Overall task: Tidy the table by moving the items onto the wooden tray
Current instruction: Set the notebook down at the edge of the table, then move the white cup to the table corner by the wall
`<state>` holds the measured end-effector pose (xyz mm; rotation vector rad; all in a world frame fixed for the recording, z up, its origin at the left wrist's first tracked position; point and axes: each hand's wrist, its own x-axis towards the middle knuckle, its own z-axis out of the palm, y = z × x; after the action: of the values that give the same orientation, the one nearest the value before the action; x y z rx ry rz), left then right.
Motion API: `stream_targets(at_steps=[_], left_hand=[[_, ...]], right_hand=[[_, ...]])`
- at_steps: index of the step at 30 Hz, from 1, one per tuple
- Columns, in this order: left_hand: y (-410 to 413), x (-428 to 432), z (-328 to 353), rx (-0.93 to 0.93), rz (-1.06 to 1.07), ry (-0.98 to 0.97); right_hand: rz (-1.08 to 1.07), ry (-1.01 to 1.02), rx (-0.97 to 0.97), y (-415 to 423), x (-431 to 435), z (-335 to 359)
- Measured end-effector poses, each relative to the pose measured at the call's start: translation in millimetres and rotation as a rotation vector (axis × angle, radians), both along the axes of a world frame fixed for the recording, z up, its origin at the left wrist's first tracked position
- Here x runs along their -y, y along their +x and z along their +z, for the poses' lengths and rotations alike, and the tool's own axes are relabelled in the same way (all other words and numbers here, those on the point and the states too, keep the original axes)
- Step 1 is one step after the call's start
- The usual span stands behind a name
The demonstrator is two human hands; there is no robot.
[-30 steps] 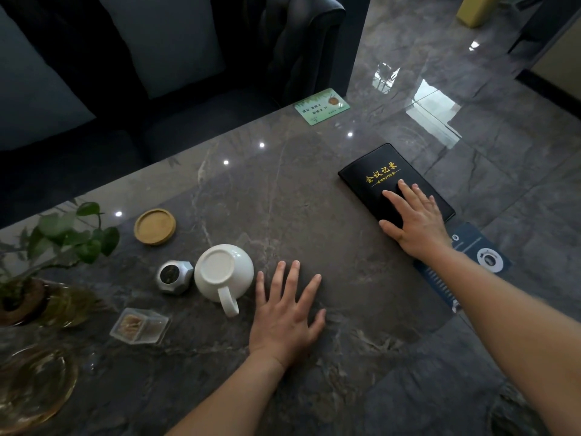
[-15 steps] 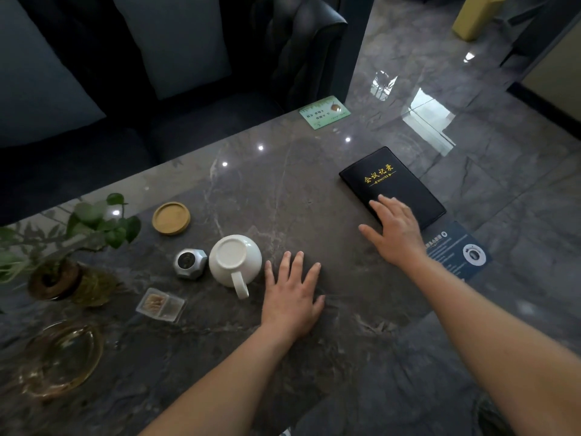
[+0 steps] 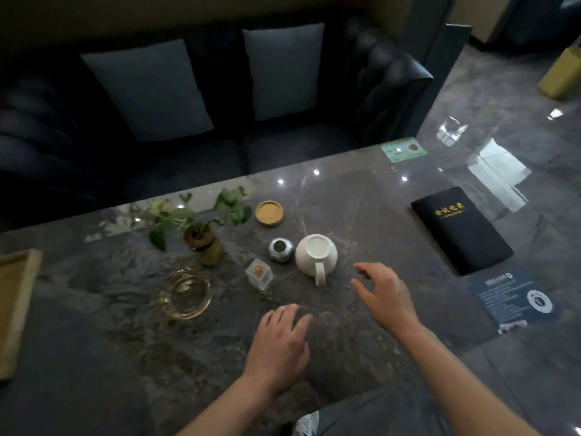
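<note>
A white cup (image 3: 316,255) lies upside down mid-table, handle toward me. To its left sit a small silver tin (image 3: 280,249), a clear plastic box (image 3: 259,273) and a round wooden coaster (image 3: 269,213). A glass ashtray (image 3: 185,292) and a potted plant (image 3: 204,241) stand further left. The wooden tray (image 3: 15,306) shows at the left edge. A black notebook (image 3: 461,229) lies at the right. My right hand (image 3: 385,294) hovers just right of the cup, fingers loosely spread, holding nothing. My left hand (image 3: 278,343) rests on the table in front of the cup, fingers loosely curled.
A green card (image 3: 403,149) lies at the table's far edge and a blue leaflet (image 3: 511,298) at its right edge. A dark sofa with two grey cushions (image 3: 283,70) stands behind the table. Glossy floor lies to the right.
My right hand left the black notebook and moved left to beside the cup. My left hand drew back slightly and curled. The view swung left, bringing the tray into sight.
</note>
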<state>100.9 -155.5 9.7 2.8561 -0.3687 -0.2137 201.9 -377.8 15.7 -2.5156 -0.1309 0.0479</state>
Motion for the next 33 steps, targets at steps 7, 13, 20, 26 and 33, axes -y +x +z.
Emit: stream_targets(at_steps=[7,13,20,26,33], left_hand=[[-38.7,-89.8,10.1,-0.008,0.246,0.044],[-66.4,-150.3,-7.1,-0.066,0.446,0.066],[-81.5,-200.2,-40.1,-0.204,0.581,0.134],[-86.3,-205.8,-58.4,-0.284,0.601,0.179],[-88.1,-204.7,-58.9,-0.308,0.585,0.189]], right_hand=[[0.137,0.142,0.009,-15.5,-94.8,15.1],[0.175,0.131,-0.073,-25.6,-142.6,8.4],[-0.178,0.081,-0.063,-17.6,-149.5,-11.2],[-0.475,0.064,-0.135,1.6,-138.1,-22.3],[-0.541,0.054,-0.173,18.5,-137.0,-23.8]])
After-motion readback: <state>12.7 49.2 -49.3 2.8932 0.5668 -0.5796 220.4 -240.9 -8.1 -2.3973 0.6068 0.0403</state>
